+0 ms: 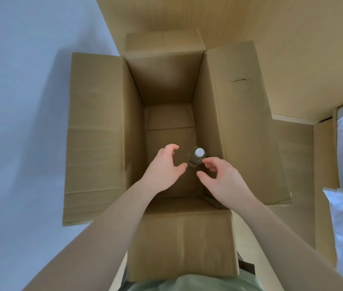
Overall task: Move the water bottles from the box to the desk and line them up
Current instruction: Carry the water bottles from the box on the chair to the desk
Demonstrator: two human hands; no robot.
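Bottle [197, 157] stands upright on the floor of the box [166, 85], white cap pointing straight up at me, so its long axis runs vertical, along my line of sight. It sits tight against the box's right wall, at about 1 o'clock from the midpoint between my hands. Right hand [222, 179] is nearer: its fingertips look just beside the bottle shoulder, at roughly 11 o'clock from that palm. Left hand [164, 166] is a bit further, bottle at its 2 o'clock. Both hands open, fingers curled, gripping nothing. I see only this one bottle in the box. Counter not clearly in view.
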